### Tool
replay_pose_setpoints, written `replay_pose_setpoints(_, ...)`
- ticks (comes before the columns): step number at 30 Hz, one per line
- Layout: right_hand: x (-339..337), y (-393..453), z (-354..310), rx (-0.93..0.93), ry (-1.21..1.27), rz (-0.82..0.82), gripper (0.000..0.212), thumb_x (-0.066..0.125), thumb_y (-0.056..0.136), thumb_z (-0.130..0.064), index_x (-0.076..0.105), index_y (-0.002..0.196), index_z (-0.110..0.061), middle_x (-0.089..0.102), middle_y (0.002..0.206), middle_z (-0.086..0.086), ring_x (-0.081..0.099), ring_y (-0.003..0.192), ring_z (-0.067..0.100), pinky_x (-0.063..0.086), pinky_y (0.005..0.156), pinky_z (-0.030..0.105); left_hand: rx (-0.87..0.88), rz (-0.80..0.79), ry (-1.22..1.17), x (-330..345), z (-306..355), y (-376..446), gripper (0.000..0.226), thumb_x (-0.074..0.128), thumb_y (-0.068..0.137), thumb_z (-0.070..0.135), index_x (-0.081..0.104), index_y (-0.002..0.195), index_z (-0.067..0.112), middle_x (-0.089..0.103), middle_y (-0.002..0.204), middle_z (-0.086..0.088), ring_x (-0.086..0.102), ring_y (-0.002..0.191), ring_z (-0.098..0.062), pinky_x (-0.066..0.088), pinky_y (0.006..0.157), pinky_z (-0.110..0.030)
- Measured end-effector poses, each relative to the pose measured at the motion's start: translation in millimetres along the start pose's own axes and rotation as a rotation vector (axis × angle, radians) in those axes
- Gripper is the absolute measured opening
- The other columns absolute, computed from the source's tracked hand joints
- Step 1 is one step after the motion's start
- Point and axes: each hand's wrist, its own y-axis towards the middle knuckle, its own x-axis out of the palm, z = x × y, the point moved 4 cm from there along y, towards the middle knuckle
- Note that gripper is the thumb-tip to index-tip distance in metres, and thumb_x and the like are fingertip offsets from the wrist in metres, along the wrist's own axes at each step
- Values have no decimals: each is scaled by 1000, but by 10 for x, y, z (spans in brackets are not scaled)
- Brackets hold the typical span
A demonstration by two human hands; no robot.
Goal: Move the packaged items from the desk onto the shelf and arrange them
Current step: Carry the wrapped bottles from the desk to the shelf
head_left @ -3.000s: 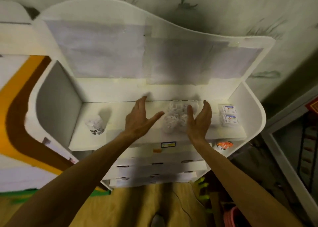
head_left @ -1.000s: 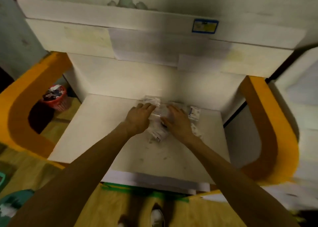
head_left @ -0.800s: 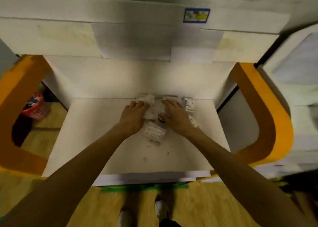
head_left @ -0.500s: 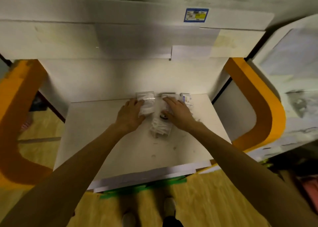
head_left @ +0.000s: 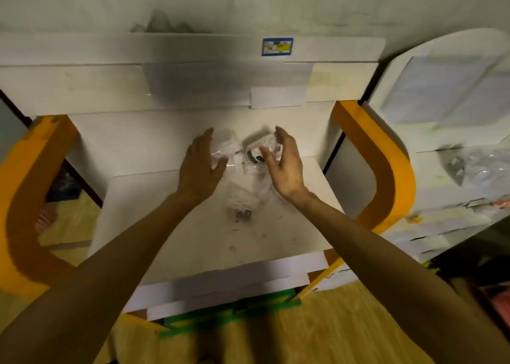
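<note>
Both hands, left hand [head_left: 201, 161] and right hand [head_left: 284, 162], cup clear packets [head_left: 242, 151].

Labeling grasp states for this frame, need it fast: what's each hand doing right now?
Left hand: holding a clear packet, thumb curled under it.
Right hand: holding a second clear packet, fingers curled round it.

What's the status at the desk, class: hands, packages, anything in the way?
Left hand grips a clear package. Right hand grips another package. One more packet lies on the desk below them. Nothing visible blocking.
</note>
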Motion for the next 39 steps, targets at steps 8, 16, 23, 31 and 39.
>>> replay_pose_setpoints(8,-1571,-119,-225,-260,193,328,47,69,96,-32,52,136,-15,54,133,2,54,122,15,52,98,40,77,390,-295,207,1832,-35,56,65,92,47,48,132,11,57,120,-4,57,105,-15,55,86,-38)
replay_pose_setpoints(16,-3266,-583,682,-223,-44,336,49,67,95,-39,51,137,-20,53,135,-3,54,119,8,50,95,26,416,362,-91,945,3597,-38,53,75,78,41,61,123,15,61,119,-5,56,107,-24,48,89,-39)
replay_pose_setpoints(23,-4342,-1053,1697,-30,-165,354,52,65,94,-43,50,138,-21,53,133,-4,54,116,10,47,94,29,523,-53,98,1852,4546,-256,77,80,71,48,48,135,21,57,125,-1,54,113,-26,45,94,-39)
replay_pose_setpoints(31,-4466,-1190,2585,148,-146,244,59,71,89,-38,50,140,-19,55,136,0,55,119,16,49,97,36,524,-483,333,2906,4691,-606,68,77,77,45,44,133,25,55,134,1,55,115,-24,44,94,-35)
replay_pose_setpoints(39,-4433,-757,3203,273,-129,36,66,77,85,-29,47,144,-24,57,135,0,57,119,19,49,97,32,475,-545,394,3753,4621,-416,72,79,77,40,47,139,20,50,136,-4,59,108,-27,48,94,-37)
